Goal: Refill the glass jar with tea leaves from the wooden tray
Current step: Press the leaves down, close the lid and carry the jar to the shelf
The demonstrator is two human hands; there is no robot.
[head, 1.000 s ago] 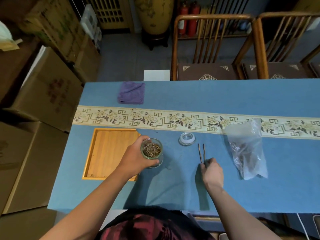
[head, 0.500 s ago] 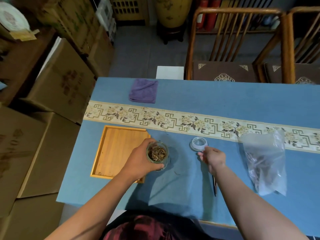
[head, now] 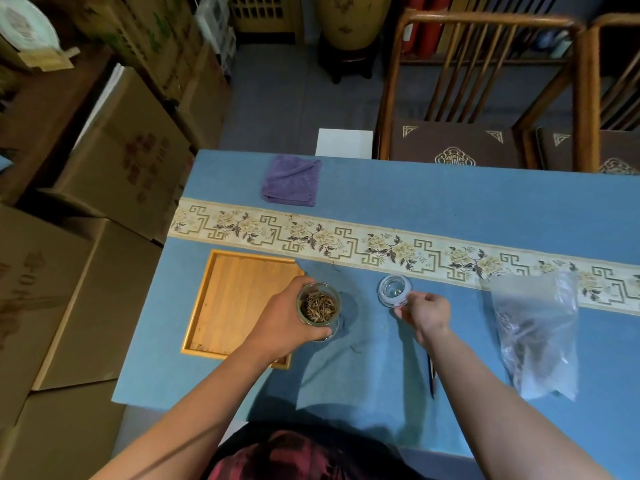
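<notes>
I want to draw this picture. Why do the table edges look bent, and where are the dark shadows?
Head view: the wide-angle lens bends the table edges and chairs; shadows fall on the cloth near the body, below the glass jar and between both arms; the room behind is dim, and the lid shows faint glare.

A blue cloth-covered table carries a cream floral runner across its width, with a folded purple cloth beyond the runner near the far left corner and a clear plastic bag lying at the right, overlapping the runner's near edge. Two wooden chairs with brown cushions stand along the far side. Stacked cardboard boxes line the floor to the left, and a yellow ceramic vase stands on a dark base behind.
</notes>
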